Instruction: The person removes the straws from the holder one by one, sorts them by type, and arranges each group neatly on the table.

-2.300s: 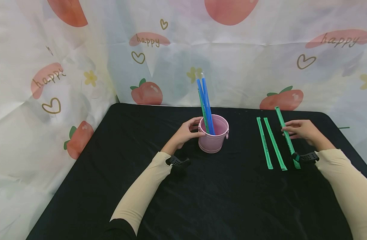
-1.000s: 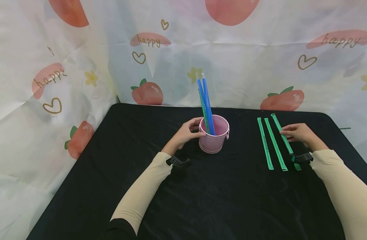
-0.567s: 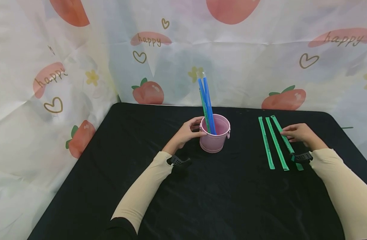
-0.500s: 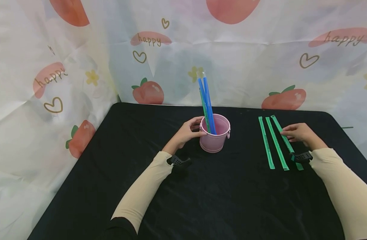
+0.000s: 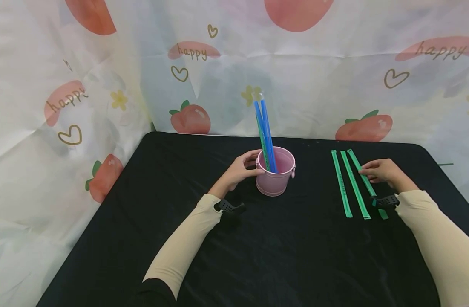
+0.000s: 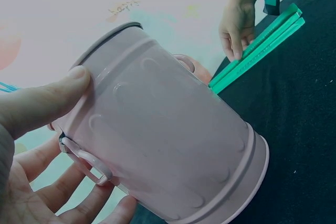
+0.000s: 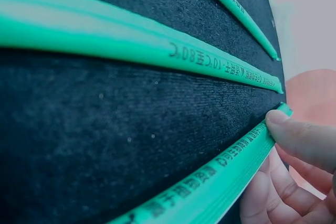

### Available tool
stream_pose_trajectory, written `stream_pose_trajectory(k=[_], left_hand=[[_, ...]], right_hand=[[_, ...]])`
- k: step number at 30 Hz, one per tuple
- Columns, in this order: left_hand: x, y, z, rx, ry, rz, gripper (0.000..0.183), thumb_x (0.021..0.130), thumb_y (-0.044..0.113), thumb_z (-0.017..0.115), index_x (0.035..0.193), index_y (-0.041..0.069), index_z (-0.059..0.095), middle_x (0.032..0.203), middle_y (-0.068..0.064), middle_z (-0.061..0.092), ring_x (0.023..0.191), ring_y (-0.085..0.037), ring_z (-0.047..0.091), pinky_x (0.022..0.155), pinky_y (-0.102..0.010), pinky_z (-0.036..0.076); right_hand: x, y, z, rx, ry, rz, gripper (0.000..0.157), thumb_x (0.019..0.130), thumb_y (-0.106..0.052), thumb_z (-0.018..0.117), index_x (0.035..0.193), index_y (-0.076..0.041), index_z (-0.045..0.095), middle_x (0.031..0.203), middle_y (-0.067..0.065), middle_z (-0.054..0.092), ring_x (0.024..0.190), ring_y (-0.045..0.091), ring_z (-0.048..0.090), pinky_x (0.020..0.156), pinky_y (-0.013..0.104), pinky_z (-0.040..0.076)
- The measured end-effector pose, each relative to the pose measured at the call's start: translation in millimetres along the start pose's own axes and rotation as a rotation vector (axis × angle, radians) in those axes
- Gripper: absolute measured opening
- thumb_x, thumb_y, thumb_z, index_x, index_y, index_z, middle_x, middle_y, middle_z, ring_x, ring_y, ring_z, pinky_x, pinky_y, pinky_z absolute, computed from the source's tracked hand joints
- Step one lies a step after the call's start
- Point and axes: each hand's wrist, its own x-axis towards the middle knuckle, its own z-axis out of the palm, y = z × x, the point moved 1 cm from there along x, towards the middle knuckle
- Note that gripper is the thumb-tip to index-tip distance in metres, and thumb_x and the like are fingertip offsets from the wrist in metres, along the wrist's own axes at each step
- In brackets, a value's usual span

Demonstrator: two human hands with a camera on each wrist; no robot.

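Observation:
On the left, my left hand grips a small pink bucket by its side, thumb near the rim and fingers around the handle. The bucket holds blue straws and a green-wrapped straw, leaning left. My right hand pinches a green-wrapped straw between thumb and fingers near its far end; printing runs along the wrapper in the right wrist view. That straw lies slanted at the right of the row. Left of it, side by side, lie two more green-wrapped straws.
A black cloth covers the table. Behind and to the left hangs a white curtain printed with peaches, hearts and flowers. Each wrist wears a black strap.
Since the earliest frame, my right hand has moved left and down, and its straw's far end has dropped beside the other two. My left hand has stayed on the bucket.

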Motion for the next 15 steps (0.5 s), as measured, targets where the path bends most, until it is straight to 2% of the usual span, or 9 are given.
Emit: stream_pose_trajectory(k=[9,15], left_hand=[[0.3,-0.5,0.7,-0.002,0.003,-0.001,0.061,0.085,0.007,0.066,0.141,0.012,0.041,0.142,-0.013,0.046,0.13,-0.031,0.044,0.106,-0.044,0.04],[0.2,-0.6,0.6,0.001,0.013,-0.007,0.061,0.085,0.008,0.067,0.14,0.013,0.041,0.141,-0.012,0.047,0.129,-0.03,0.045,0.105,-0.045,0.04]], right_hand=[[-2.8,-2.0,-1.1,-0.028,0.004,-0.007,0.042,0.09,-0.021,0.061,0.111,0.015,0.054,0.074,-0.01,0.064,0.067,0.004,0.059,0.062,0.026,0.054],[-5.6,-0.9,-4.2,-0.017,-0.022,-0.005,0.042,0.092,-0.019,0.059,0.113,0.016,0.053,0.079,-0.008,0.066,0.068,0.002,0.061,0.065,0.028,0.056]])
